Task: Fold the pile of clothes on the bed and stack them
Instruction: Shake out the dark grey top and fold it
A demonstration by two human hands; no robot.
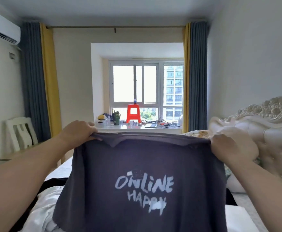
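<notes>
Dark tee (142, 173) in both hands' grip

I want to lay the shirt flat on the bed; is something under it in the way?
Yes. White clothes and a black garment lie on the bed below the dark shirt.

The scene is taken in from a single head-worn camera, raised over the bed (237, 218) and faced level toward the window (147, 84) on the far wall. The bed's near part is seen close beneath; the window lies well beyond it.
</notes>
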